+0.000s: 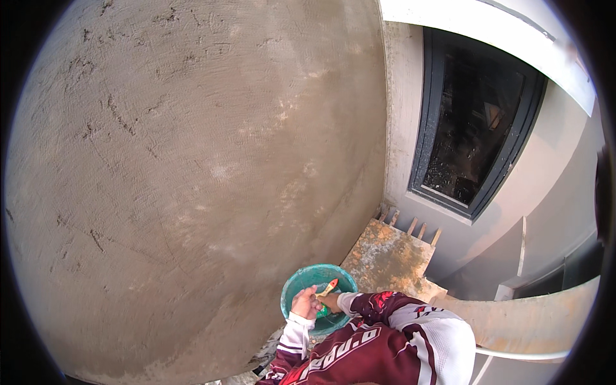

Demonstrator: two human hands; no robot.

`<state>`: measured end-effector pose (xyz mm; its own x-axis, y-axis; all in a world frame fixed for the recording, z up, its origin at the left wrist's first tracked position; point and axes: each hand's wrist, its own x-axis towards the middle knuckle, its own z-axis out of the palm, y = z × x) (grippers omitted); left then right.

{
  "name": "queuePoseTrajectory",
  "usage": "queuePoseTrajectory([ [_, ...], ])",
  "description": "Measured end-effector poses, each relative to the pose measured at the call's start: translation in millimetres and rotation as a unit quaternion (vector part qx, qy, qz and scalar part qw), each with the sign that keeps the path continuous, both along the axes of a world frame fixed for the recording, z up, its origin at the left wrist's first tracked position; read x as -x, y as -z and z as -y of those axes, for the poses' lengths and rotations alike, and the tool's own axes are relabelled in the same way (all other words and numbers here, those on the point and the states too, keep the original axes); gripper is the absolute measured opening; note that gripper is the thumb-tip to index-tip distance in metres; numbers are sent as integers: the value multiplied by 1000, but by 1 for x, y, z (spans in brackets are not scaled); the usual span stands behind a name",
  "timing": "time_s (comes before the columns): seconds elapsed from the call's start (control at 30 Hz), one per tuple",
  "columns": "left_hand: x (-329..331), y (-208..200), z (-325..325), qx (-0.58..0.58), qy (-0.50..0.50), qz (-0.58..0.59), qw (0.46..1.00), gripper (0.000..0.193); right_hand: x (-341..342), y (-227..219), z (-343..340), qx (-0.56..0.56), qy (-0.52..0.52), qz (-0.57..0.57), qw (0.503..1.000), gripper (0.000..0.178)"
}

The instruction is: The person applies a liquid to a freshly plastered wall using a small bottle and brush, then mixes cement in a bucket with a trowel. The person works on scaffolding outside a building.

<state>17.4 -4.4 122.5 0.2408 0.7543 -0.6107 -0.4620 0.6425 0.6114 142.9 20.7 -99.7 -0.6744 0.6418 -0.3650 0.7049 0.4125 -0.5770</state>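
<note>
Both hands are over a teal bucket [292, 280] at the lower middle of the view. My left hand [306, 303] is closed above the bucket's opening, its fingers against the lower end of a brush [328, 287]. The brush has a yellow handle with a red-orange tip, slanting up to the right; its bristles are hidden. My right hand [330, 301] reaches into the bucket from the right, just under the handle. Its fingers are mostly hidden, so I cannot tell what it grips. Something bright green [323, 312] shows below the hands, too small to make out.
A rough grey-brown plastered wall [192, 160] rises on the left. A stained board platform [388, 256] lies right of the bucket, with slat ends sticking out at its far edge. A dark-framed window [475, 122] and a curved ledge [532, 321] stand to the right.
</note>
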Motion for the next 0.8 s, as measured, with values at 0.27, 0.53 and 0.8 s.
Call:
queuePoseTrajectory([
  [0.27,25,59,-4,55,-62,-3,997,13,-49,-100,8,-39,224,-225,948,58],
  [0.53,42,88,9,97,-155,-14,983,17,-153,-45,13,14,588,-115,800,71],
  [0.8,55,97,17,73,-233,-13,970,20,-252,-429,-241,-227,555,-455,658,60],
])
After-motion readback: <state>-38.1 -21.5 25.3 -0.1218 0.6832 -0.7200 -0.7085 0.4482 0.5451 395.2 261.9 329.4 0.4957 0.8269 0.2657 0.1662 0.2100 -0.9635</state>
